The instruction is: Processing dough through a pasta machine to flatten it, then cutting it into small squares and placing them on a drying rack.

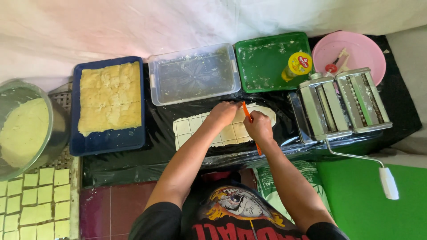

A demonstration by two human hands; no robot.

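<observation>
A flat sheet of pale dough point(202, 129) lies on black plastic sheeting point(155, 115), scored into squares. My left hand point(223, 112) presses down on the sheet's upper middle with fingers spread. My right hand point(258, 126) grips a thin orange cutting tool point(247, 113), whose tip points up onto the dough's right part and whose tail sticks out below the hand.
A blue tray point(109, 142) with cut yellow dough squares sits left, beside a clear plastic tub point(194, 73), a green tray point(267, 60) with a yellow-capped bottle point(297, 66), and a pink basin point(356, 49). A metal pasta roller point(340, 102) with crank stands right. A bowl of dough point(24, 129) and more cut squares point(35, 204) are at left.
</observation>
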